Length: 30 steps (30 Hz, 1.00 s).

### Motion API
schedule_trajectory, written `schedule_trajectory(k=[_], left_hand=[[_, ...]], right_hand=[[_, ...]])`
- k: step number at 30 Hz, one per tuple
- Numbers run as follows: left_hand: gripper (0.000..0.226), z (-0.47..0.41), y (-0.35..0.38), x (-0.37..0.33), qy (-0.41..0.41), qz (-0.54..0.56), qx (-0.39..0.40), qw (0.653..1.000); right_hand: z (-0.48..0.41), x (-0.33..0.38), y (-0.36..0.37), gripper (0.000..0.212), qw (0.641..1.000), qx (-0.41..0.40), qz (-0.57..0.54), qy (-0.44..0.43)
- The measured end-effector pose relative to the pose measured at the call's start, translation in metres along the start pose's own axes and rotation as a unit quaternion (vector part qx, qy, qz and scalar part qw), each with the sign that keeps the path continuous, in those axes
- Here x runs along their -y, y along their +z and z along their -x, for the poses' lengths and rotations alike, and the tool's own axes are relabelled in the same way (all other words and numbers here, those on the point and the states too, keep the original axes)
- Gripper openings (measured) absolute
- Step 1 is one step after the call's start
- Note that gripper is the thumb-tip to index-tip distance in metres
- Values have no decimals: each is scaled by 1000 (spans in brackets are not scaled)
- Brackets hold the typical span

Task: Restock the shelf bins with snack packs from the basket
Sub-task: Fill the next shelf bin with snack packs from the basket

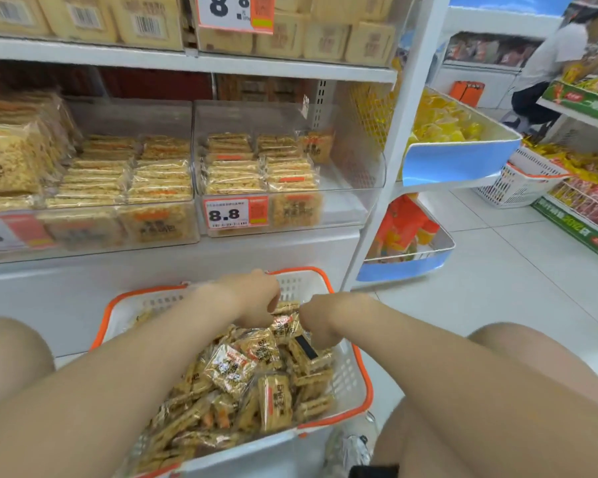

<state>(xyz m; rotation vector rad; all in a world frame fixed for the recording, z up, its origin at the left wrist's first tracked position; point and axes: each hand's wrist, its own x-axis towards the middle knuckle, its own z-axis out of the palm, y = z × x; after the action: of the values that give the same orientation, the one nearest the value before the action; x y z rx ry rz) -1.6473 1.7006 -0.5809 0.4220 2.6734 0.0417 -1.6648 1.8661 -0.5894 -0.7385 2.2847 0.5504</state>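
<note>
reaching hands [252, 300], fingers hidden among snack packs [235, 370]

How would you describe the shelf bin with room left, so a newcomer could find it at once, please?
Face the white shelf unit; its middle shelf holds two clear bins side by side. Take the right-hand bin, with the 8.8 price tag on its front. Unlike the left bin, packed across, its right part is bare.
</note>
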Motion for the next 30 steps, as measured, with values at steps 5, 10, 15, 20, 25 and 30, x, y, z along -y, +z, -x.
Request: schedule_trajectory(k=[5, 10, 15, 20, 25, 30], left_hand=[[26, -4, 18, 1, 15, -5, 60, 998], [25, -9, 20, 9, 10, -3, 65, 998], [29, -13, 18, 8, 11, -11, 58, 998], [26, -12, 15, 8, 19, -4, 55, 998], [26, -10, 14, 9, 15, -4, 56, 998], [28, -6, 15, 11, 7, -4, 66, 998]], right_hand=[[-20, 18, 42, 56, 999, 20, 27, -35], [-31, 28, 67, 75, 997, 8, 61, -56], [-34, 29, 67, 74, 993, 84, 66, -51], [-50, 22, 74, 74, 997, 72, 20, -34], [-55, 26, 85, 81, 995, 93, -9, -18], [-57, 27, 86, 61, 998, 20, -18, -65]])
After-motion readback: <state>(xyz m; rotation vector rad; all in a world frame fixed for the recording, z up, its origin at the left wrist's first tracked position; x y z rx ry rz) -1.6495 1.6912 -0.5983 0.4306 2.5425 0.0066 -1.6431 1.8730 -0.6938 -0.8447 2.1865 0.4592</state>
